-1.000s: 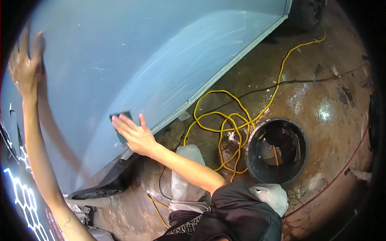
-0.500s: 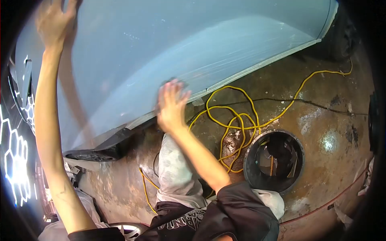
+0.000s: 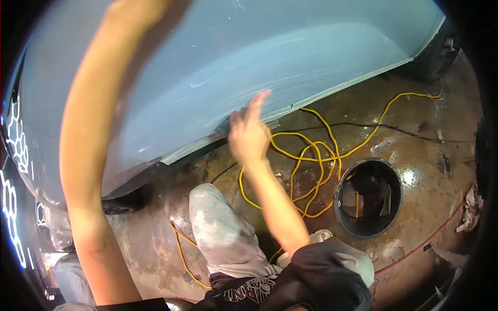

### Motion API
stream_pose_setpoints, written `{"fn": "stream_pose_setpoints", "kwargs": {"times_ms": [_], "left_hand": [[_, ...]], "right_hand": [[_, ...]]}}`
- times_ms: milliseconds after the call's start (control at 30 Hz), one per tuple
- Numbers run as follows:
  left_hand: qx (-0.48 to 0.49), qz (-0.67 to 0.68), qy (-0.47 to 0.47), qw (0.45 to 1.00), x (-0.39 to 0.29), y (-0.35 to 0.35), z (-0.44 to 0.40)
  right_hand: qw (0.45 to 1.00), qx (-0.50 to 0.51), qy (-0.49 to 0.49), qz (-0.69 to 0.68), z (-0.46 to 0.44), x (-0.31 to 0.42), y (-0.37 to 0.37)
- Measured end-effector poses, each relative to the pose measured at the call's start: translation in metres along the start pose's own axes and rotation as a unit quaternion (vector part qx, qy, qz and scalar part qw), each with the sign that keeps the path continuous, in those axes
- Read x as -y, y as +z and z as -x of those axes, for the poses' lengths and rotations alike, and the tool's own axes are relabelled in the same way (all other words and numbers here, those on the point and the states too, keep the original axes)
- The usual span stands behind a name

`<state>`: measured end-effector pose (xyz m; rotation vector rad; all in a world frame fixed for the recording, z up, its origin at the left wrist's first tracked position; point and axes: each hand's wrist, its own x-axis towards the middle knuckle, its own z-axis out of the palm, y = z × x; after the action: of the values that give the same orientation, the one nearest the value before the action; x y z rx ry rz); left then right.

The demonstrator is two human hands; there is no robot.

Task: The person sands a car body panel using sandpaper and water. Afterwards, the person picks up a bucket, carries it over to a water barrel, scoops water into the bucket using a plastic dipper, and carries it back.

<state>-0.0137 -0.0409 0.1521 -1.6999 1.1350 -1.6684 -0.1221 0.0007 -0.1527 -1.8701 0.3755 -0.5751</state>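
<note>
The large grey-blue car panel point(image 3: 176, 88) fills the upper part of the view, with whitish streaks along its lower area. My right hand point(image 3: 250, 137) is at its lower edge, index finger stretched out and the other fingers bent over a dark grey sanding pad point(image 3: 223, 126). The pad lies against the panel, mostly covered by the hand. My left hand point(image 3: 136, 13) is at the top edge of the view over the panel. Its fingers are blurred and cut off, so I cannot see whether they hold anything.
A black bucket point(image 3: 397, 199) with liquid and a stick-like thing inside stands on the wet, stained floor point(image 3: 415, 155). A yellow cord point(image 3: 332, 155) lies in loops beneath the panel, near a thin dark cable point(image 3: 358, 124). My bent knee point(image 3: 207, 207) is close below the panel edge.
My left hand has moved right along the panel and partly out of view at the top. My right hand has shifted slightly right and down, its index finger now stretched out.
</note>
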Motion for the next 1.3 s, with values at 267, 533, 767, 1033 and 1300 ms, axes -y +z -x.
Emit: {"fn": "stream_pose_setpoints", "kwargs": {"times_ms": [267, 533, 767, 1033, 1300], "left_hand": [[0.263, 0.325, 0.231, 0.879, -0.112, -0.017, 0.199], [0.31, 0.233, 0.269, 0.882, -0.002, -0.093, 0.36], [0.235, 0.314, 0.257, 0.883, -0.142, -0.022, 0.255], [0.232, 0.737, 0.221, 0.595, -0.398, -0.117, 0.189], [0.323, 0.778, 0.029, 0.538, -0.612, -0.117, 0.233]], "right_hand": [[0.999, -0.006, 0.006, -0.05, 0.057, -0.016, 0.015], [0.809, -0.449, 0.259, 0.278, 0.043, -0.196, -0.288], [0.823, -0.245, 0.356, 0.369, 0.115, -0.29, -0.358], [0.899, -0.279, 0.166, 0.293, 0.123, -0.17, -0.258], [0.959, -0.209, 0.108, 0.161, 0.145, -0.148, -0.229]]}}
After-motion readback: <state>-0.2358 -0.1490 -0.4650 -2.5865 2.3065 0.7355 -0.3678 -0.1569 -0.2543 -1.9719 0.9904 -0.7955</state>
